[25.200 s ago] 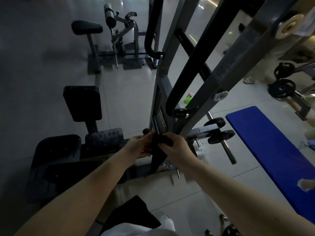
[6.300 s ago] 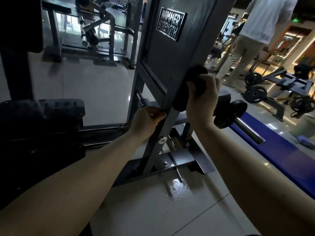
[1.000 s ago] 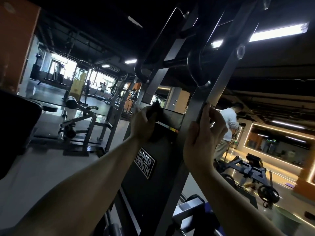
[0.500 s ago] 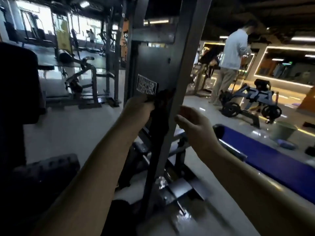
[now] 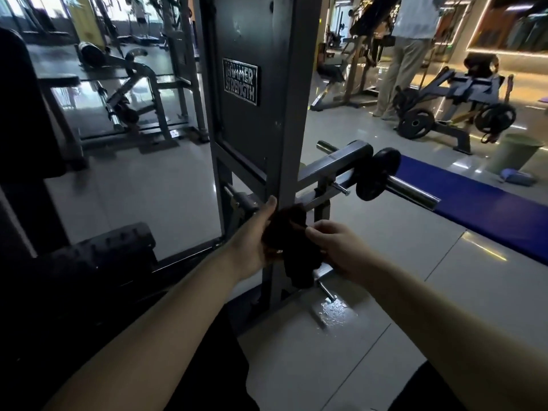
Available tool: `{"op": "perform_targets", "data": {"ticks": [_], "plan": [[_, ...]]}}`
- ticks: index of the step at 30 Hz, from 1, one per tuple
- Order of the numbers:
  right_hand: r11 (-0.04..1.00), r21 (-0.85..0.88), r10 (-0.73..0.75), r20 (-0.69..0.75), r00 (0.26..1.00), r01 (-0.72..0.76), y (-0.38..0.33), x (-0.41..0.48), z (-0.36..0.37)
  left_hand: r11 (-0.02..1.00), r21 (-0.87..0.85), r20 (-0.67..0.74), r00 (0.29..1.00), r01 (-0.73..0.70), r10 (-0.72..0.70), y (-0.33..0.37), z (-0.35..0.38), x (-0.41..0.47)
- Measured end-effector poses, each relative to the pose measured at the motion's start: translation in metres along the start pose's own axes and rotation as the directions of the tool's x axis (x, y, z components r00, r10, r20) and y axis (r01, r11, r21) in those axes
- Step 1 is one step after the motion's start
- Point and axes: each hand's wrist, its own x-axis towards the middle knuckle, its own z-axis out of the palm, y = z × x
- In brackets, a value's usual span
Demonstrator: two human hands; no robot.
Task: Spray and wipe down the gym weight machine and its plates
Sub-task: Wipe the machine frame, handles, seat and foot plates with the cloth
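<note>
Head-worn view, forward and down, close on the machine upright (image 5: 292,120).

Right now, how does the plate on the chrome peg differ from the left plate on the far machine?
The near plate sits raised on the chrome peg; the far plate hangs low, close to the floor. The near plate shows a plain dark face, angled; the far plate faces the camera, showing a pale hub. Both are round and black.
</note>
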Motion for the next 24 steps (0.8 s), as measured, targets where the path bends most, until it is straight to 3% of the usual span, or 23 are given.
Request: {"op": "perform_targets", "data": {"ticks": [4, 8, 14, 17, 20, 22, 24], "plan": [[0.984, 0.091, 0.150, 0.008, 0.989, -0.150, 0.009, -0.001, -0.006, 0.945, 0.320, -0.069, 0.993, -0.064, 0.091, -0.017, -0.005, 0.009], [0.952, 0.176, 0.244, 0.060, 0.968, -0.250, 0.012, -0.001, -0.016, 0.936, 0.350, -0.144, 0.985, -0.040, 0.096, -0.021, -0.010, 0.017], [0.922, 0.178, 0.310, 0.197, 0.930, -0.344, 0.020, 0.002, -0.020, 0.912, 0.402, -0.106, 0.985, -0.081, 0.134, -0.021, -0.005, 0.021], [0.937, 0.125, 0.285, 0.266, 0.921, -0.326, 0.024, 0.005, -0.021, 0.832, 0.537, -0.072, 0.976, -0.137, 0.207, -0.023, -0.005, 0.022], [0.951, 0.087, 0.268, 0.242, 0.932, -0.296, 0.026, 0.006, -0.019, 0.719, 0.663, 0.012, 0.964, -0.206, 0.266, -0.023, -0.007, 0.021], [0.959, 0.090, 0.250, 0.190, 0.950, -0.270, 0.030, 0.007, -0.020, 0.754, 0.620, 0.011, 0.964, -0.215, 0.265, -0.023, -0.005, 0.023], [0.969, 0.103, 0.210, 0.124, 0.970, -0.223, 0.034, 0.010, -0.023, 0.858, 0.480, -0.008, 0.978, -0.181, 0.210, -0.023, -0.003, 0.025]]}}
